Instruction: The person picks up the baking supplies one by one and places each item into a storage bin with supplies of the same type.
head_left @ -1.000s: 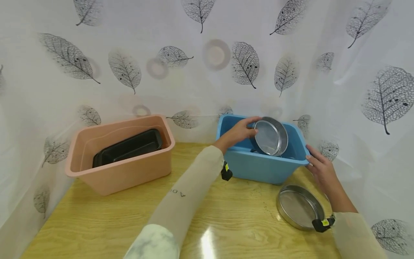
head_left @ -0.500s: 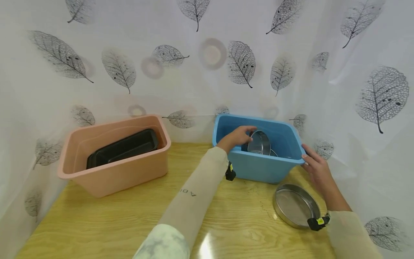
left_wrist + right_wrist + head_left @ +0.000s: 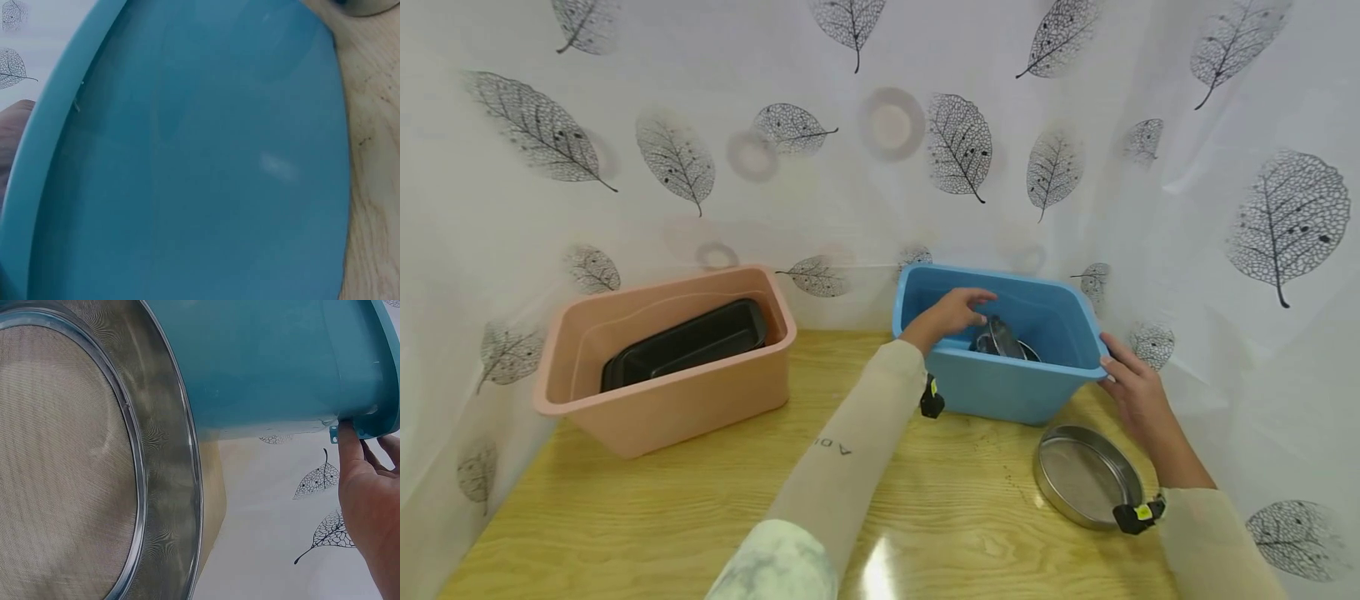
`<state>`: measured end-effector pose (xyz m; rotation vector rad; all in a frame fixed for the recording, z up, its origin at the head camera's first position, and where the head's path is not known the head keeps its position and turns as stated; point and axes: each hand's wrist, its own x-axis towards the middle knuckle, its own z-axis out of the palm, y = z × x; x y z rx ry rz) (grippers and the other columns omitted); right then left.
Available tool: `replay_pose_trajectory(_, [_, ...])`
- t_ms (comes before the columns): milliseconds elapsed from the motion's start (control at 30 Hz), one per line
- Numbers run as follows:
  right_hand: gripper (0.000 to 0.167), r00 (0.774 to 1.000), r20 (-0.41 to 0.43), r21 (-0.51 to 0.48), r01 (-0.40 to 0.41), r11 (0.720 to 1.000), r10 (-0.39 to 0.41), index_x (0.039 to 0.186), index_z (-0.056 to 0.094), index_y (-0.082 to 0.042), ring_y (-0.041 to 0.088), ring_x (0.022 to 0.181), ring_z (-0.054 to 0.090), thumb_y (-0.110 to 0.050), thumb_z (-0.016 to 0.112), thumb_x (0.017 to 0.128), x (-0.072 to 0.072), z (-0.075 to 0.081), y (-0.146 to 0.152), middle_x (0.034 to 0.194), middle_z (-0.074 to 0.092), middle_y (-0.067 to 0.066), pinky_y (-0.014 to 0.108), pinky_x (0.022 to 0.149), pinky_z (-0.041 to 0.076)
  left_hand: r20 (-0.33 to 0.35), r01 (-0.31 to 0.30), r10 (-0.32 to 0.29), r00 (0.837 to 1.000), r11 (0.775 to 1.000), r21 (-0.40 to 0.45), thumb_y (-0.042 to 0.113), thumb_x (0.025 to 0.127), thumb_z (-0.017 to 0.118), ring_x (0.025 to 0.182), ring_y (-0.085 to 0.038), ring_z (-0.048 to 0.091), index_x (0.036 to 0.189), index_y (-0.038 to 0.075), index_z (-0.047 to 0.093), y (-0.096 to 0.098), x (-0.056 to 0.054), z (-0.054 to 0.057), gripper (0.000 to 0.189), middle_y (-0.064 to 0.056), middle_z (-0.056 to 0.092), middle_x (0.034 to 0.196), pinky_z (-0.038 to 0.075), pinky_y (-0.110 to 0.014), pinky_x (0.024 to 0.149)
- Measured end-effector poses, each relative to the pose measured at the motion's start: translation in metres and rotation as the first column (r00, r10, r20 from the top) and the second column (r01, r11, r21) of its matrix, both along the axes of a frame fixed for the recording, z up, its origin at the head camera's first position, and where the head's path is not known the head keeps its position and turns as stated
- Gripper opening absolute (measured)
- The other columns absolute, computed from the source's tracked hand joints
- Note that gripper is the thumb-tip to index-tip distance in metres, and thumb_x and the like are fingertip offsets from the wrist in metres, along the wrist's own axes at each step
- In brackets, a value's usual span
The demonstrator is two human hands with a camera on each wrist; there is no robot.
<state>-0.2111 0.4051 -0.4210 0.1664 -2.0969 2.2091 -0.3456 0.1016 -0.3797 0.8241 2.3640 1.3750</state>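
Observation:
Inside the blue plastic tub (image 3: 1007, 389) sits a small round metal sieve (image 3: 1004, 337), leaning on edge among other metal pieces that are mostly hidden by the front wall. Just left of it, over the tub, hovers my left hand (image 3: 957, 310), fingers extended and holding nothing. My right hand (image 3: 1137, 387) grips the rim at the tub's right end; in the right wrist view the thumb of that hand (image 3: 369, 494) presses under the rim. A larger round sieve (image 3: 1088, 477) with a fine mesh lies on the table below the right wrist.
A salmon-pink tub (image 3: 670, 417) stands at the left with dark rectangular baking tins (image 3: 692, 340) inside. The wooden table (image 3: 925, 517) runs up to a white leaf-print curtain (image 3: 737, 75) behind both tubs.
My left hand has let go of the small sieve, which has dropped lower into the blue tub and tilted. The right hand stays on the rim.

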Motion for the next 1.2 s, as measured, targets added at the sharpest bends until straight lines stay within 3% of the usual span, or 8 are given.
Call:
replay_pose_trajectory(133, [0.064,1.0,0.003,0.0,0.011,1.0,-0.011,0.16,0.016,-0.002,0.002,0.134,0.045,-0.014,0.05,0.106,0.001,0.001,0.0,0.17,0.003,0.013,0.012,0.092,0.05,-0.007,0.003,-0.003,1.0,0.999,0.044,0.005,0.102,0.058,0.143,-0.03,0.043,0.149,0.012,0.05,0.0,-0.002,0.001,0.049,-0.01,0.048,0.154,0.046,-0.041,0.109])
replay_pose_trajectory(333, [0.065,1.0,-0.008,-0.013,-0.004,1.0,0.004,0.16,0.015,-0.002,0.0,0.129,0.048,-0.013,0.049,0.107,0.001,0.001,0.0,0.17,0.002,0.013,0.012,0.092,0.05,-0.043,0.076,-0.071,0.997,0.989,0.125,0.007,0.103,0.056,0.142,-0.028,0.045,0.15,0.011,0.048,-0.003,0.001,0.008,0.048,-0.005,0.048,0.154,0.047,-0.034,0.107])
replay_pose_trajectory(567, [0.064,1.0,-0.016,-0.013,-0.007,1.0,0.006,0.16,0.016,-0.003,0.0,0.128,0.049,-0.012,0.049,0.106,0.0,0.0,0.001,0.17,0.003,0.013,0.012,0.092,0.05,-0.007,0.126,-0.127,0.992,0.975,0.184,0.011,0.104,0.057,0.138,-0.019,0.049,0.149,0.018,0.051,-0.011,0.011,0.018,0.046,0.0,0.048,0.154,0.048,-0.029,0.105])
replay_pose_trajectory(633, [0.064,1.0,-0.025,-0.027,-0.011,1.0,0.01,0.16,0.016,-0.001,-0.004,0.121,0.053,-0.011,0.049,0.106,0.0,0.0,0.001,0.17,0.003,0.014,0.013,0.092,0.051,0.001,0.139,-0.142,0.99,0.968,0.211,0.011,0.103,0.057,0.138,-0.018,0.05,0.149,0.018,0.051,-0.014,0.014,0.019,0.046,0.001,0.048,0.154,0.049,-0.028,0.104])
replay_pose_trajectory(900, [0.064,1.0,-0.031,-0.023,-0.006,1.0,0.005,0.16,0.016,0.0,-0.004,0.122,0.053,-0.011,0.049,0.106,-0.001,-0.001,0.002,0.17,0.003,0.013,0.013,0.092,0.05,0.072,0.183,-0.224,0.972,0.913,0.365,0.009,0.102,0.06,0.136,-0.018,0.052,0.15,0.015,0.048,-0.021,0.034,0.028,0.051,-0.004,0.047,0.155,0.051,-0.027,0.101])
replay_pose_trajectory(1200, [0.063,1.0,-0.025,-0.028,-0.019,0.999,0.018,0.16,0.015,-0.001,-0.001,0.128,0.05,-0.01,0.048,0.107,0.0,-0.001,0.002,0.17,0.002,0.013,0.013,0.092,0.05,0.029,0.236,-0.26,0.965,0.912,0.334,0.013,0.102,0.06,0.132,-0.012,0.054,0.151,0.014,0.048,-0.019,0.058,0.027,0.05,-0.003,0.049,0.154,0.051,-0.024,0.099])
